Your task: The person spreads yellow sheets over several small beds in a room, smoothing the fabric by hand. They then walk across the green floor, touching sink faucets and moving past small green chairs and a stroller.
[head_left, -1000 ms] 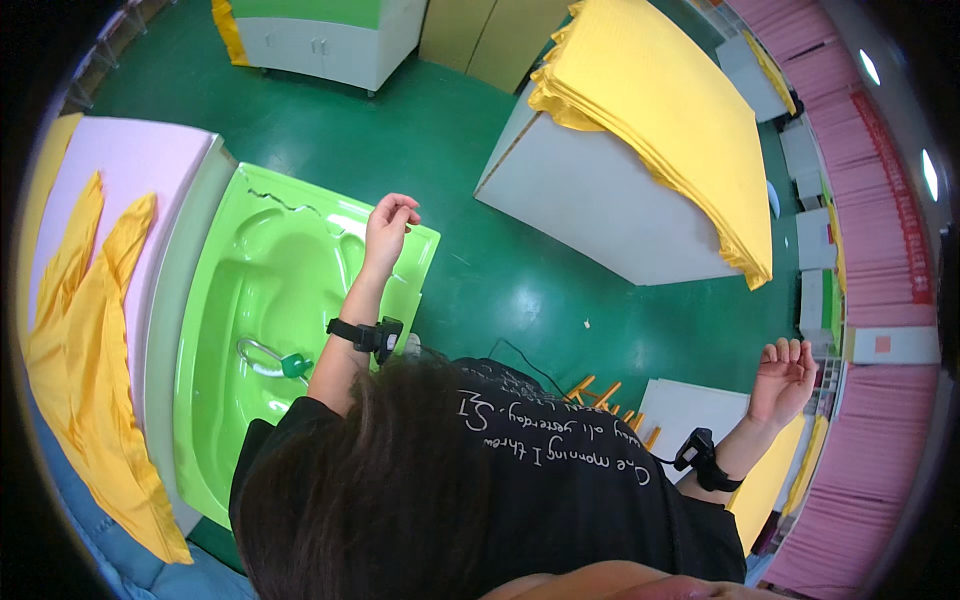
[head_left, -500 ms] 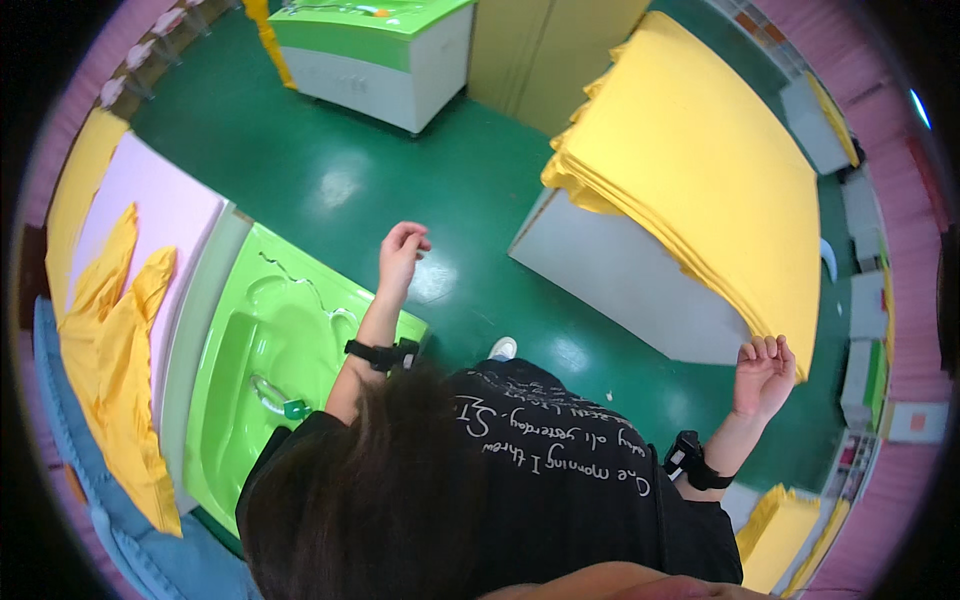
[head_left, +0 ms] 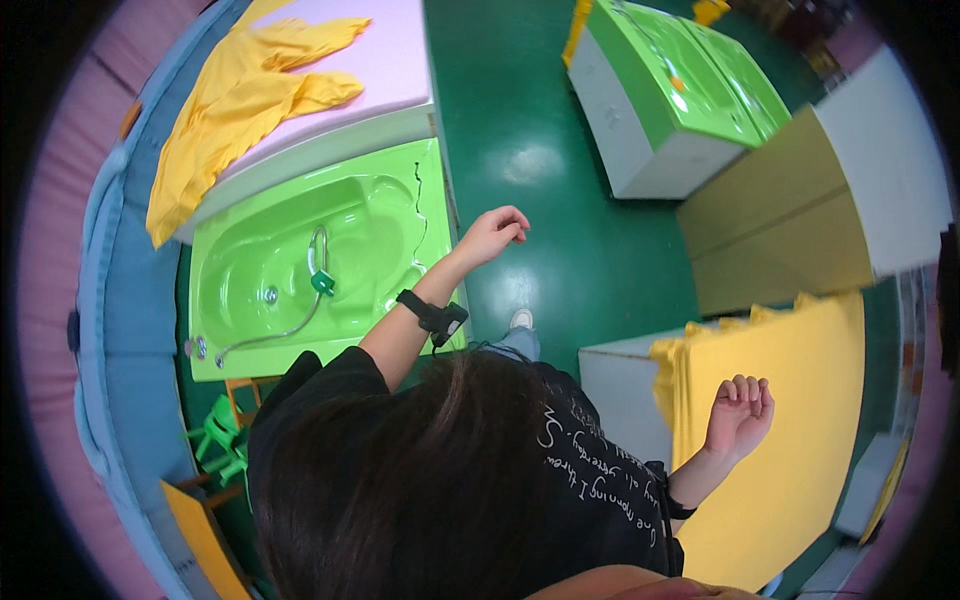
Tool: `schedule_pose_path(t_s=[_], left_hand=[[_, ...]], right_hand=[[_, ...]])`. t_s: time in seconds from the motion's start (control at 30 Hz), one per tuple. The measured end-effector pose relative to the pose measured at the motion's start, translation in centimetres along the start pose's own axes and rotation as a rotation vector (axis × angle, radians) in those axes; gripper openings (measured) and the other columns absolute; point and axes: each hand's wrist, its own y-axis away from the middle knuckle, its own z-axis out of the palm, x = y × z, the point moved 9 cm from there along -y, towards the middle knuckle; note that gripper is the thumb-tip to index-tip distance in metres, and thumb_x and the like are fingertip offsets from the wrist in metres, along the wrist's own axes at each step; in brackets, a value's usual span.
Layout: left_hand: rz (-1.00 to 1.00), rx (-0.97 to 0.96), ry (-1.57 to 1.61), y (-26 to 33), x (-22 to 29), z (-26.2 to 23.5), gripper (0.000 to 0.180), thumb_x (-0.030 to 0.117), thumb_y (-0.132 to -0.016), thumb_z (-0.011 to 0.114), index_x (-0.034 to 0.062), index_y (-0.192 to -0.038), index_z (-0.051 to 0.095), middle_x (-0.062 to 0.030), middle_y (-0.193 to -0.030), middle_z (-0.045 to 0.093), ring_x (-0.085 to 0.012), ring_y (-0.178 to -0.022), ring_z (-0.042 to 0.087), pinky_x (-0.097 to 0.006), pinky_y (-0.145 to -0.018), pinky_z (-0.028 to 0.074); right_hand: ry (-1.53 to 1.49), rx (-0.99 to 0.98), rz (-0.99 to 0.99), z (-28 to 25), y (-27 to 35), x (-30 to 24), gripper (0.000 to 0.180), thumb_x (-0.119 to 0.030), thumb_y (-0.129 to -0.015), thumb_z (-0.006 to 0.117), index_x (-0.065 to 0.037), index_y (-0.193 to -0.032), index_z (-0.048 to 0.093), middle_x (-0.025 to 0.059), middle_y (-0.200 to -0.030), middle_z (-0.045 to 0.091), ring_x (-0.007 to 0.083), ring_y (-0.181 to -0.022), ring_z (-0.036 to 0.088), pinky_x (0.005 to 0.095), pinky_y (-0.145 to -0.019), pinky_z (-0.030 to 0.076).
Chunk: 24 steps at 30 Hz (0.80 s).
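My left hand (head_left: 495, 236) hangs in the air above the green floor, beside the end of a bright green tub (head_left: 425, 170). Its fingers are loosely bent, with nothing seen in them. A grey hose with a green shower head (head_left: 322, 282) lies in the tub. On the other side, my right hand (head_left: 740, 418) is held up in front of a yellow cloth cover (head_left: 780, 490), fingers half curled and the palm bare. Whether it touches the cloth I cannot tell. Both wrists wear black straps.
Behind the tub, a crumpled yellow cloth (head_left: 250, 100) lies on a pale pink table (head_left: 390, 50). A second green tub unit (head_left: 650, 110) stands far right, near a tan cabinet (head_left: 780, 210). Green stools (head_left: 220, 435) and an orange board (head_left: 205, 535) are at lower left.
My view and body have turned left, so the green tub shows more fully and the covered table sits lower right. Both hands stay raised with no thing in them.
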Motion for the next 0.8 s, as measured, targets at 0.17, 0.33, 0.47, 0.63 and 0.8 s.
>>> schedule_pose_path(t_s=[0.17,0.33,0.47,0.63,0.8], left_hand=[[-0.098,0.349,0.074,-2.4,-3.9,-8.0,0.011,0.009,-0.083,0.045,0.0071,-0.087,0.055,-0.0005,-0.076,0.057,-0.0091,-0.071,0.055,-0.022,-0.062,0.042],[-0.16,0.581,0.169,-6.8,-3.7,-13.4,0.013,0.009,-0.083,0.043,0.0076,-0.087,0.055,0.0,-0.073,0.056,-0.0083,-0.067,0.054,-0.021,-0.059,0.041],[-0.071,0.574,0.029,-11.0,-1.3,-16.5,0.013,0.01,-0.083,0.044,0.0068,-0.089,0.055,-0.0004,-0.074,0.057,-0.0087,-0.07,0.053,-0.022,-0.061,0.041],[-0.088,0.666,-0.111,-13.0,2.1,-20.8,0.014,0.005,-0.079,0.047,0.0012,-0.089,0.057,-0.0052,-0.077,0.059,-0.0131,-0.075,0.056,-0.025,-0.068,0.044],[-0.014,1.111,-0.121,-12.3,-0.2,-34.3,0.014,0.004,-0.077,0.054,0.0036,-0.089,0.059,-0.0042,-0.078,0.06,-0.012,-0.07,0.055,-0.024,-0.067,0.044]], right_hand=[[0.046,-0.07,0.16,2.1,-10.7,3.5,0.012,-0.011,-0.086,0.04,-0.004,-0.079,0.046,0.002,-0.062,0.036,0.0136,-0.059,0.035,0.0268,-0.056,0.031],[0.094,-0.034,0.182,3.4,-20.3,4.7,0.013,-0.011,-0.086,0.042,-0.005,-0.075,0.043,0.0019,-0.063,0.036,0.0137,-0.059,0.035,0.0274,-0.055,0.031],[0.111,0.046,0.16,2.8,-28.8,6.7,0.013,-0.01,-0.085,0.042,-0.004,-0.073,0.042,0.0024,-0.063,0.037,0.0148,-0.059,0.034,0.028,-0.055,0.03],[0.082,-0.037,0.267,3.2,-39.2,11.1,0.011,-0.01,-0.084,0.043,-0.003,-0.076,0.043,0.0036,-0.065,0.037,0.0156,-0.061,0.033,0.0285,-0.056,0.03],[0.119,-0.008,0.294,5.6,-50.4,16.0,0.01,-0.01,-0.083,0.043,-0.004,-0.075,0.044,0.0038,-0.065,0.037,0.0167,-0.061,0.034,0.029,-0.057,0.03]])
